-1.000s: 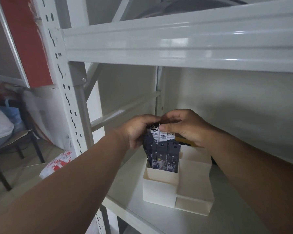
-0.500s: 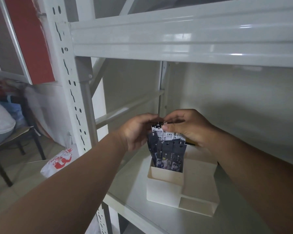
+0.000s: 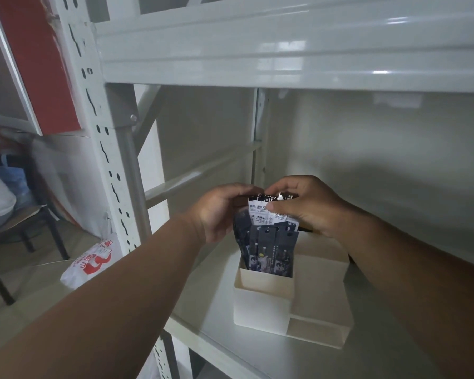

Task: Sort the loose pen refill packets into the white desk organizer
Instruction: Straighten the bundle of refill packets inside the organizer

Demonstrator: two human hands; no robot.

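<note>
A white desk organizer [image 3: 263, 307] stands on a grey metal shelf [image 3: 214, 294]. Several dark pen refill packets [image 3: 271, 250] stand upright in its tall left compartment. Behind them rise white-topped refill packets [image 3: 259, 213]. My left hand [image 3: 216, 212] grips the bunch from the left side. My right hand [image 3: 298, 206] pinches the white tops from the right, thumb pressed on their front. The organizer's lower right compartments [image 3: 320, 332] hold nothing I can see.
The upper shelf beam [image 3: 285, 50] hangs just above the hands. A perforated upright post [image 3: 107, 160] stands at the left. Beyond it, a white plastic bag with red print [image 3: 91, 263] lies on the floor beside a chair [image 3: 17, 228].
The view has shifted slightly; both hands stay on the packet tops, with the packets standing a little straighter in the compartment.
</note>
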